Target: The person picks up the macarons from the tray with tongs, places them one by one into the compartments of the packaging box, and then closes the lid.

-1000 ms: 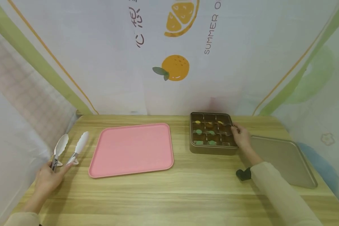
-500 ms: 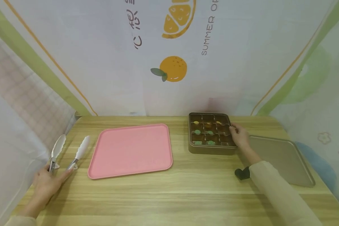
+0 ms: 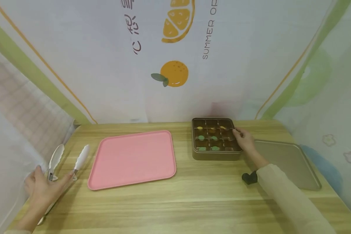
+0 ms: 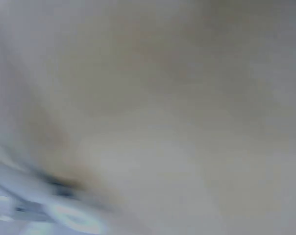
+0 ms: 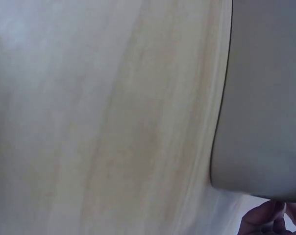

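In the head view, a pair of tongs (image 3: pixel 81 158) with white scalloped tips lies spread at the table's left. Over its arms is my left hand (image 3: pixel 44 188), its fingers raised and its thumb stretched along the right arm. In the left wrist view, a blurred part of the tongs (image 4: pixel 74 215) shows low at the left. My right hand (image 3: pixel 245 140) pinches the right rim of a dark brown divided box (image 3: pixel 216 156), which holds small yellow and green pieces. The right wrist view shows the box's side (image 5: pixel 260 122) and fingertips (image 5: pixel 260 218) at its edge.
A pink tray (image 3: pixel 133 159) lies on the wooden table (image 3: pixel 175 208) between the tongs and the box. To the right, a flat olive-brown tray (image 3: pixel 283 159) lies partly behind the right forearm. A small black piece (image 3: pixel 249 178) sits beside the sleeve. Printed cloth (image 3: pixel 237 65) hangs behind.
My left hand has loosened from the tongs, its fingers lifting outward to the left. The right hand stays at the box. The head view has shifted slightly.
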A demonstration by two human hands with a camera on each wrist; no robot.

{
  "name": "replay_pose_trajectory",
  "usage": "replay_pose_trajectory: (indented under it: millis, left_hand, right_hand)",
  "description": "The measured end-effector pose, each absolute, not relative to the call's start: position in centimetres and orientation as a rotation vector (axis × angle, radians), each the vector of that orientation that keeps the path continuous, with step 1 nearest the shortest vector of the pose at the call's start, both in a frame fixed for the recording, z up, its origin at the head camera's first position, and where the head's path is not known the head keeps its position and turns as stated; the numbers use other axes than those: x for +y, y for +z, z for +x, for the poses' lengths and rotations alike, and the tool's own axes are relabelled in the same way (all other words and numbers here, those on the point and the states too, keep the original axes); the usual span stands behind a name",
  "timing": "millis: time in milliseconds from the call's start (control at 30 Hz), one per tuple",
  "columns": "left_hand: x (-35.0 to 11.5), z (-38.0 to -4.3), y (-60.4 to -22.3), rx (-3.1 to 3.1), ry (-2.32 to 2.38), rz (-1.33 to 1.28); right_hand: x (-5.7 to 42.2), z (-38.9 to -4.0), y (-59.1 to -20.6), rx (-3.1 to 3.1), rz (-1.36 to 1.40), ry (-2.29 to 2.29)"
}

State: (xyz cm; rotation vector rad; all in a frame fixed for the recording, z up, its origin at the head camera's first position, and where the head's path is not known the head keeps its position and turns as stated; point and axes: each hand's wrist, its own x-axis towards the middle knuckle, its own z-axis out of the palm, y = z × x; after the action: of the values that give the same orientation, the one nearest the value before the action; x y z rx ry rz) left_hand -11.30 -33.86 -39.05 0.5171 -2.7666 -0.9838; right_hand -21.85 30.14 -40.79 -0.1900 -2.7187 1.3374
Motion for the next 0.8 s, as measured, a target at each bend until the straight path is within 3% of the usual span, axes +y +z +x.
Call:
replay_pose_trajectory:
  millis: [133,333,567,800]
  left_hand:
    - [-30.1,-12.6,-37.1,-2.680,-1.042,0.308]
    - [-21.0,-14.8,-35.0,-2.640,-1.250,-0.006]
    - [-8.7,-16.7,-36.4,-2.512,-1.844,-0.251]
    - [2.1,-15.7,-37.5,-2.457,-2.224,-0.561]
  right_hand:
    - [30.5,-21.7,-40.5,-2.741,-0.207,1.378]
    - [31.7,-21.0,-40.0,-2.773,-0.137,1.339]
    - [34.8,-18.3,-39.5,-2.787,-0.159,1.207]
    - [39.3,-14.9,-39.7,-2.703,-0.199,0.967]
